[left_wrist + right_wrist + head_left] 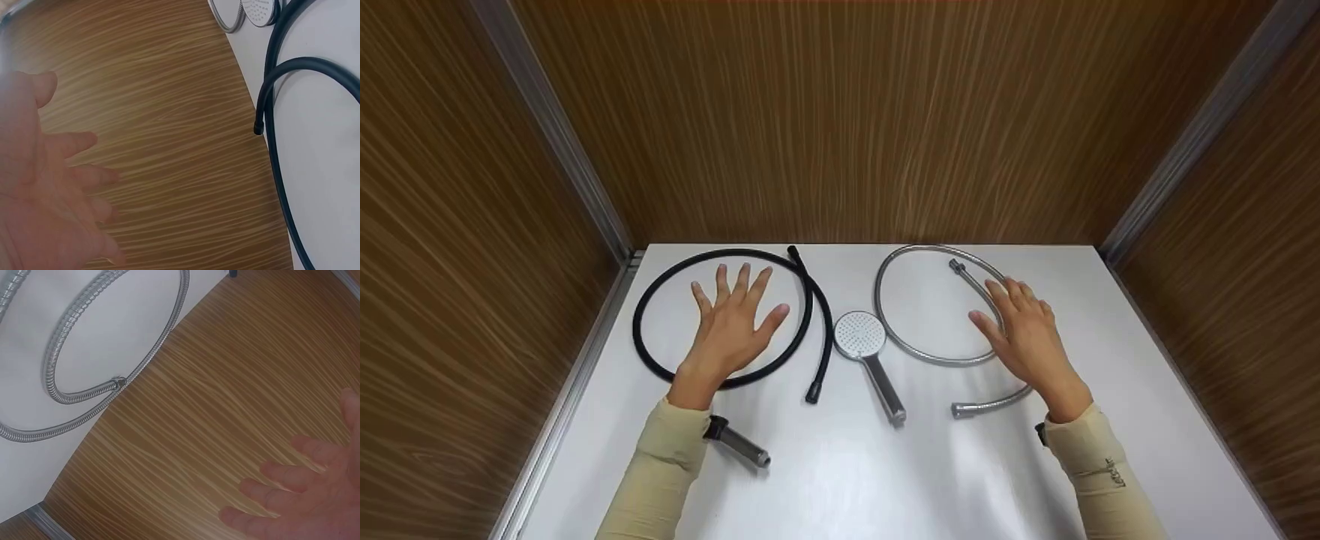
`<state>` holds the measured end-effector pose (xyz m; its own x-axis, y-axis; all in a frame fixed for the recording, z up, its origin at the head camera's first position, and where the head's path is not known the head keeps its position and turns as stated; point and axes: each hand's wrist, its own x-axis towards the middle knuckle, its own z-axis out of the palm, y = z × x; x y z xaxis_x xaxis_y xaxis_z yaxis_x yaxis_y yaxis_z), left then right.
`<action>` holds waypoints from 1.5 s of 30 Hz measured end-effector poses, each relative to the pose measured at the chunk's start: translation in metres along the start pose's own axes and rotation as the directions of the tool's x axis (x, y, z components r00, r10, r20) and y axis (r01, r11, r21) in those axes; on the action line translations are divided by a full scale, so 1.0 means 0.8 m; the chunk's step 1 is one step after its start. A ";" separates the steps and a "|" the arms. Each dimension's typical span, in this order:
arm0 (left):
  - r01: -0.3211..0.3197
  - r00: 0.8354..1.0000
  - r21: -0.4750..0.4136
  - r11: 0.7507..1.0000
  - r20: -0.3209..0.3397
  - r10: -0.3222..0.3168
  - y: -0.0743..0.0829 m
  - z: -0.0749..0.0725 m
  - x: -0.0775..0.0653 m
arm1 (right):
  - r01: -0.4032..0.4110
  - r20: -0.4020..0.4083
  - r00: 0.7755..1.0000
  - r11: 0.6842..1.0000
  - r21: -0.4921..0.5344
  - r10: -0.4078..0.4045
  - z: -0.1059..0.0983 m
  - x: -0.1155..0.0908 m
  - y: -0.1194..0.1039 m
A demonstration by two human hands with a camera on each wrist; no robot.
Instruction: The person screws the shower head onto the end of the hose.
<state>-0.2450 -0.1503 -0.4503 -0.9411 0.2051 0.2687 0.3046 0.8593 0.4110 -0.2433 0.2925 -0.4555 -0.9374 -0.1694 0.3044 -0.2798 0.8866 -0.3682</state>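
Note:
My left hand (729,334) hovers over the coiled black shower hose (639,330), fingers spread and nothing held. My right hand (1030,337), also with fingers extended, is above the right side of the silver metal shower hose (879,289). Between the two hoses lies a shower head (860,334) with a white round face and grey handle. A second shower head's grey handle (744,448) shows beside my left sleeve; its head is hidden under the forearm. In both wrist views the hands appear empty, with the black hose (271,140) and silver hose (56,354) apart from them.
The things lie on a white table (840,487). Wood-grain panels stand at the back (840,120) and on both sides, joined by grey metal corner posts (570,142). The hose coils reach close to the table's back edge.

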 end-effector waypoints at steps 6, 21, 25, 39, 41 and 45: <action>0.017 1.000 -0.001 1.000 0.005 -0.017 -0.006 -0.004 -0.011 | 0.012 0.007 1.000 1.000 0.012 -0.012 0.006 0.001 -0.006; 0.025 0.999 -0.075 0.997 0.029 -0.023 -0.065 -0.008 -0.082 | 0.229 -0.056 0.972 0.971 0.060 -0.226 0.046 0.001 -0.040; -0.009 0.999 -0.066 0.998 0.048 0.012 -0.072 0.003 -0.100 | 0.242 -0.016 0.970 0.967 0.081 -0.242 0.056 -0.002 -0.051; -0.260 0.949 -0.005 0.966 -0.186 0.255 -0.084 0.052 -0.132 | 0.312 0.090 0.942 0.942 0.120 -0.324 0.091 -0.005 -0.088; -0.262 0.947 0.029 0.965 -0.184 0.263 -0.085 0.058 -0.135 | 0.336 0.103 0.932 0.935 0.111 -0.348 0.097 -0.007 -0.092; -0.244 0.959 0.072 0.967 -0.132 0.252 -0.085 0.065 -0.140 | 0.398 0.112 0.906 0.912 0.105 -0.408 0.112 -0.011 -0.100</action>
<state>-0.1677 -0.2073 -0.5535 -0.8064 0.3510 0.4759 0.5136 0.8146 0.2695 -0.2311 0.1843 -0.5073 -0.7583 -0.5635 0.3277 -0.6495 0.6957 -0.3068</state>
